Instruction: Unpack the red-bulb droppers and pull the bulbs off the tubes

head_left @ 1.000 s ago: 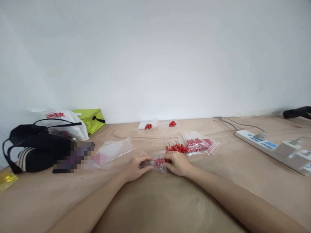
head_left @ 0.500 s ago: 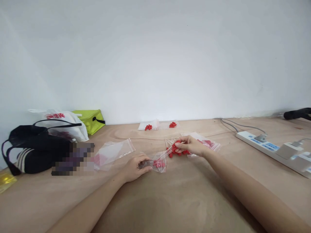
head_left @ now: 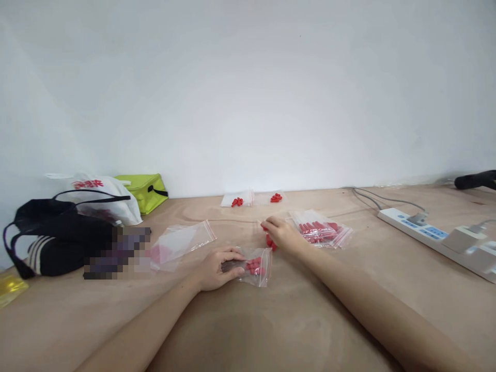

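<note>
Your left hand [head_left: 219,268] holds a clear bag [head_left: 262,279].
Red pieces [head_left: 270,242] under your right hand [head_left: 284,235]; can't tell its grip.

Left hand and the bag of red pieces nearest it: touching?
Touching: the head view shows the left hand holding one end of the bag between thumb and fingers.
</note>
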{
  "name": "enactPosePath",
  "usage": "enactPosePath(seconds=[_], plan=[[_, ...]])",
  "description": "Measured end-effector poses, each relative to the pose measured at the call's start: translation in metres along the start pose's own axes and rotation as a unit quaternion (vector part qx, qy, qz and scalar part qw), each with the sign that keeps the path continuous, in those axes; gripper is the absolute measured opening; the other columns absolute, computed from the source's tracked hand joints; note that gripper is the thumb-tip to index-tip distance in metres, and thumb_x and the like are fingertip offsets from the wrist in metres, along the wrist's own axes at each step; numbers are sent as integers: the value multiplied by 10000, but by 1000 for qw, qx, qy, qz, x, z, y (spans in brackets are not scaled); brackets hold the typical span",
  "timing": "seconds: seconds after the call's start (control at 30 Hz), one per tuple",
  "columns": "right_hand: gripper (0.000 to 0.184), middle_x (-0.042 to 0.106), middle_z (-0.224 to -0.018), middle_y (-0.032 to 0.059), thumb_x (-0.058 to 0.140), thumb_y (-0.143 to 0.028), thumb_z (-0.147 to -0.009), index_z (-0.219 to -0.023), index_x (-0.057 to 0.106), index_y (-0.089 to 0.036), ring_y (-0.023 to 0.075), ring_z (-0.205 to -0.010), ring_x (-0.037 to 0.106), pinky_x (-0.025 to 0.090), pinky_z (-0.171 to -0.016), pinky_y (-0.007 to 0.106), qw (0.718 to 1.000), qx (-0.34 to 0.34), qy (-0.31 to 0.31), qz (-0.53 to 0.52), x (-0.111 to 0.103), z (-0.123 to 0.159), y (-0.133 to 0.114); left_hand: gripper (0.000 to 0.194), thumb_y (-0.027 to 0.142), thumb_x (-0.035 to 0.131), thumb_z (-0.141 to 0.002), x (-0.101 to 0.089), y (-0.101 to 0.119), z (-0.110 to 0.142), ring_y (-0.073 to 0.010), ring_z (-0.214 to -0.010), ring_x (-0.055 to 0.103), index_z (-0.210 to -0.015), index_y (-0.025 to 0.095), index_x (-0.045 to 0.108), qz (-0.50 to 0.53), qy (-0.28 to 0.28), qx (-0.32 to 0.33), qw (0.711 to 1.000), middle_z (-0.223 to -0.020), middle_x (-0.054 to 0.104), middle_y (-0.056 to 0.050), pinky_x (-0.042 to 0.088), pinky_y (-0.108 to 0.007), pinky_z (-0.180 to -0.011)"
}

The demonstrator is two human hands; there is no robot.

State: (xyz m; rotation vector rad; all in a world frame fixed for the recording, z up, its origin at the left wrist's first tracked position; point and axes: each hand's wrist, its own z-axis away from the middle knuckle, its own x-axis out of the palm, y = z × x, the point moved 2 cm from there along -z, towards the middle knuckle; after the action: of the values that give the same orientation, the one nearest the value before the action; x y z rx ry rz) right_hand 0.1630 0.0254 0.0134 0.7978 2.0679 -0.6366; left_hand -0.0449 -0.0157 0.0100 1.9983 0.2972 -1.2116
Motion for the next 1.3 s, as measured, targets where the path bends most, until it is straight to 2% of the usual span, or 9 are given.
enactPosePath(seconds=[0.1,0.23,0.43,0.53,0.63,0.73,0.87,1.1,1.3], plan=[[171,568,-915,86,442,-86,-809,-897,581,-132,163,-845,529,412,-714,250,986,-49,-113,116,11,-3,-12,248,350,544,-760,1,1,-1,-175,-894,559,-936,201,636,7,0,7,1000,-967,611,-63,436,-315,-812],[143,569,-898,87,467,-96,-795,-847,595,-135,177,-844,526,393,-690,253,973,-62,-157,154,13,-7,-15,249,338,552,-753,1,1,-1,-178,-898,561,-938,192,635,10,0,7,1000,-976,609,-72,436,-327,-818],[149,582,-858,86,474,-121,-770,-826,608,-155,198,-836,519,362,-725,312,980,-59,-145,123,3,-5,-13,252,338,563,-745,0,-1,-1,-178,-900,557,-940,193,630,5,-3,9,1000,-977,610,-70,437,-325,-811],[211,577,-863,68,431,-98,-770,-877,599,-168,167,-810,515,362,-723,295,997,-13,-68,30,-9,5,-10,262,340,564,-744,1,-1,-1,-177,-910,552,-953,193,623,1,-9,7,1000,-986,604,-65,433,-325,-822],[169,571,-764,40,454,-100,-744,-806,600,-161,136,-738,508,372,-672,252,995,33,-6,-90,-13,22,-12,310,357,564,-741,0,1,0,-187,-948,541,-1005,198,602,-15,-17,-6,1000,-1032,586,-71,422,-337,-850],[85,564,-667,5,536,-135,-696,-709,609,-176,125,-680,499,372,-675,255,985,18,-22,-168,-7,38,-23,354,371,564,-737,1,2,0,-199,-995,525,-1048,204,583,-25,-25,-15,999,-1081,565,-75,409,-348,-881],[137,579,-688,0,571,-231,-715,-830,646,-230,136,-701,499,370,-694,274,979,18,-47,-196,1,46,-37,368,384,551,-745,2,0,0,-209,-1046,506,-1067,207,575,-32,-36,-22,999,-1138,548,-78,391,-362,-916],[300,545,-1058,51,562,-297,-736,-1031,586,-247,174,-945,492,367,-797,300,975,46,-63,-209,5,40,-45,451,408,532,-759,8,-9,3,-219,-1153,430,-1164,212,505,-44,-56,-7,997,-1252,479,-80,335,-393,-978],[289,580,-862,44,653,-369,-632,-864,617,-200,176,-827,494,375,-729,289,975,86,-109,-174,12,32,-44,508,437,468,-799,7,-6,2,-216,-1211,360,-1259,236,393,-64,-91,-9,994,-1319,404,-60,287,-408,-1011]])
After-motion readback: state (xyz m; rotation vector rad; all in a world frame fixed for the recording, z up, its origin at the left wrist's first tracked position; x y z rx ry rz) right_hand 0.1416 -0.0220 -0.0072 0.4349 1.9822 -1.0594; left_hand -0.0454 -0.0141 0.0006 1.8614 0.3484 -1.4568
